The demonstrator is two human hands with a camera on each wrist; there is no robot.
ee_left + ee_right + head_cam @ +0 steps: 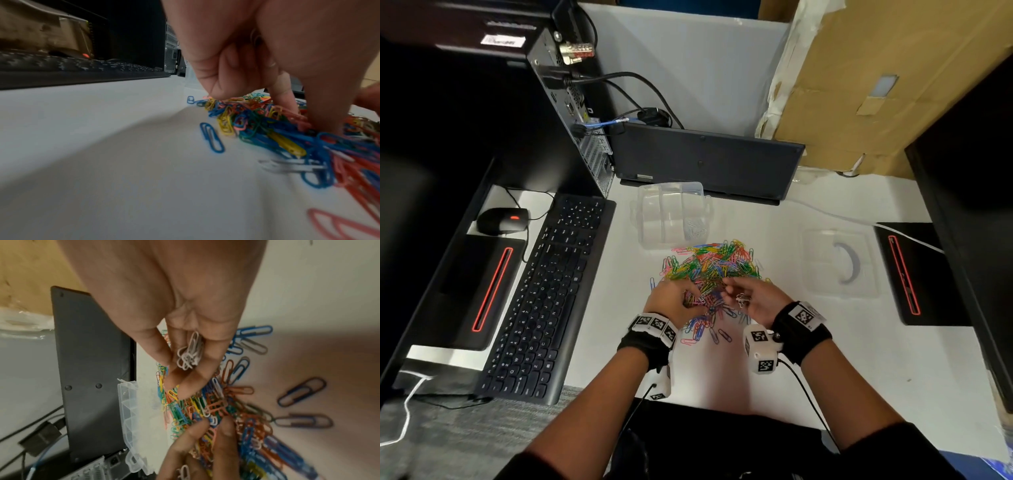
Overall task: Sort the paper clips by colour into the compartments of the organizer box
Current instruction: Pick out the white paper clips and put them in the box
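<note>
We see a heap of mixed paper clips [714,270] in many colours near the middle of the white surface [825,359], with loose blue and pink ones strewn toward the near edge. Both hands work at the heap's near side. The right hand [755,301] is palm-up, its fingers curled round a small bunch of white clips [190,352]. The left hand [671,303] reaches down into the heap with thumb and fingertips drawn narrow together; from the right wrist view it pinches at a white clip [213,420] among the coloured ones, though we cannot tell how firm the hold is. A single blue clip [211,139] lies apart from the heap on its left.

The clear organizer box [671,214] stands open just beyond the heap, toward the far edge; one near-right compartment holds a few pale clips [697,228], the others look bare. A clear lid [839,262] lies to the right of the heap. A black keyboard [548,294] runs along the left edge.
</note>
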